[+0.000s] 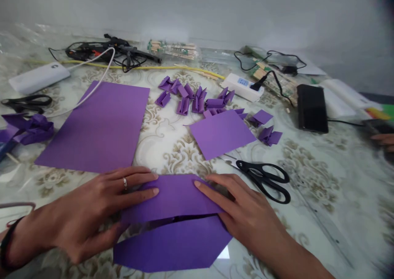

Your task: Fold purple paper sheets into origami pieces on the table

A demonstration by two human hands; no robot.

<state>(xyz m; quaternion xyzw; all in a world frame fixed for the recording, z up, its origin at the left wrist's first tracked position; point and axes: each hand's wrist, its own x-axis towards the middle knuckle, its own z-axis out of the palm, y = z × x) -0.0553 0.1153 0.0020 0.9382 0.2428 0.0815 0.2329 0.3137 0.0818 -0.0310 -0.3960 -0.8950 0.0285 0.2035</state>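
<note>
A purple paper sheet (175, 229) lies folded over on itself at the table's near edge. My left hand (92, 209), with a ring on one finger, lies flat on the left of the fold, fingers stretched out. My right hand (243, 213) presses flat on the fold's right side, fingers extended. Neither hand grips anything. Black scissors (264, 178) lie just right of my right hand. A large purple sheet (98, 127) and a smaller purple sheet (220, 133) lie farther out.
Several small folded purple pieces (191, 98) sit mid-table. A white power bank (38, 78), a glue gun (104, 51), a second pair of scissors (26, 102), a white power strip (243, 86) and a black phone (311, 106) ring the work area. Another person's fingers (384, 141) show at right.
</note>
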